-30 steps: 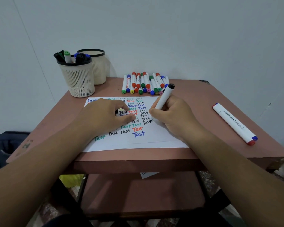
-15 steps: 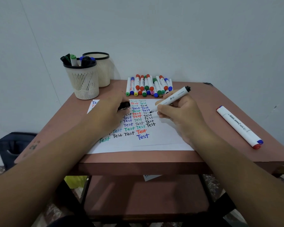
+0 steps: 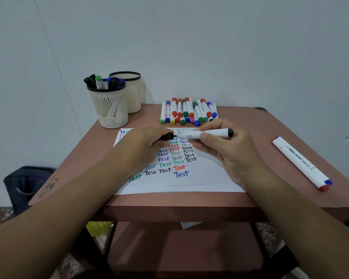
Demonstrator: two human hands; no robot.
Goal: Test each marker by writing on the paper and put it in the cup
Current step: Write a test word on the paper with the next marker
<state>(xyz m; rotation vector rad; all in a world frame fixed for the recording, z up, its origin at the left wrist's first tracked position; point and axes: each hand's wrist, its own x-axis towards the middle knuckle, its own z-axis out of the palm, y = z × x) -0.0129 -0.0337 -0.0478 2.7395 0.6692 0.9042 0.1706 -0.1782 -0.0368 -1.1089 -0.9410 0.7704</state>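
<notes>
Holding the marker level over the paper's far edge, the right hand aims its nib leftward at the black cap pinched in the left hand.

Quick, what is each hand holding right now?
Left hand: closed around the black cap.
Right hand: closed around the white marker, tip pointing at the cap.

"Test" handwritten repeatedly on paper

right hand holds the marker level, left hand gripping its cap.
</notes>
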